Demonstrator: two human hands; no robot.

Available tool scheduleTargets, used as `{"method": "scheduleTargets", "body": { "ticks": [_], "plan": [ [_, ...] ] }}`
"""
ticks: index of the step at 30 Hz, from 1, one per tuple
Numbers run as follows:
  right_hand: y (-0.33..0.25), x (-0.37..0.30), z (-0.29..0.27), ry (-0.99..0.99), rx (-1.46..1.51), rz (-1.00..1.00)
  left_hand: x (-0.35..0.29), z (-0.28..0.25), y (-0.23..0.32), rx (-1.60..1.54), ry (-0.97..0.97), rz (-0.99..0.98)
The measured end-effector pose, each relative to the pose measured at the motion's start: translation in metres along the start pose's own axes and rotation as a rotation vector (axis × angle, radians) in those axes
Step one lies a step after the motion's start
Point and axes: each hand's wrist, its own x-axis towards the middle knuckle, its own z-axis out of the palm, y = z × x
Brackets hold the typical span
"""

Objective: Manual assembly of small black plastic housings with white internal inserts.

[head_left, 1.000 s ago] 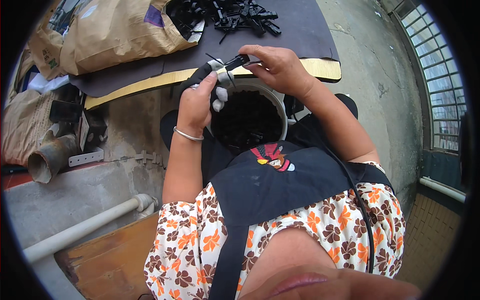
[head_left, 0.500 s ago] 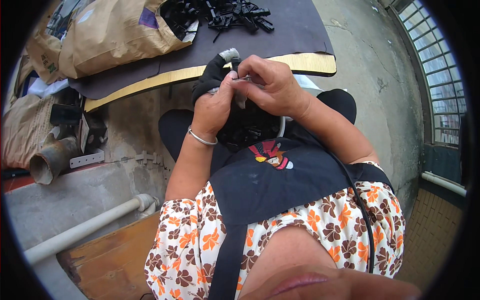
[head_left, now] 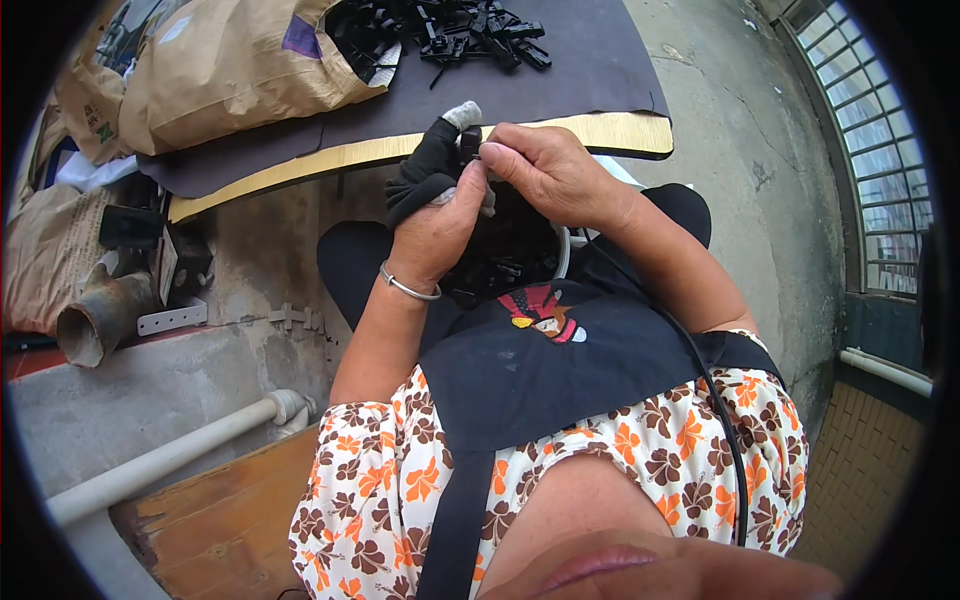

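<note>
My left hand (head_left: 438, 210) is raised above my lap near the table's front edge, its fingers in a black glove with pale grey tips and its thumb bare. It grips a small black plastic piece (head_left: 470, 144) between thumb and fingers. From the right, my right hand (head_left: 555, 178) reaches in bare, thumb and forefinger pinched together against that piece. The piece's finer details are too small to make out. Below both hands, between my knees, sits a container with a white rim (head_left: 565, 252), with dark parts (head_left: 505, 268) in it.
A table with a dark cover (head_left: 590, 75) and yellow edge stands in front. Several black plastic parts (head_left: 480, 35) lie heaped there beside an open brown paper bag (head_left: 235, 70). At left are a rusty pipe (head_left: 100, 320) and a white pipe (head_left: 190, 455); at right, a barred window (head_left: 880, 150).
The right hand has turned and shifted slightly right, its fingers less curled. The thin light strip seen earlier at its fingertips no longer shows. The black piece in the left hand is more exposed.
</note>
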Motion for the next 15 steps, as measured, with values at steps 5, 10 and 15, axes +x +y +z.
{"method": "scheduleTargets", "body": {
  "ticks": [5,10,15],
  "plan": [
    [-0.003,0.002,0.005,0.066,-0.164,-0.054,0.0,0.001,-0.006,0.232,0.011,0.086],
    [0.01,0.002,0.025,0.205,-0.063,-0.054,0.003,0.005,-0.023,0.454,0.091,0.3],
    [0.022,0.005,0.036,0.186,0.032,0.007,0.002,0.004,-0.03,0.546,0.113,0.301]
  ]
}}
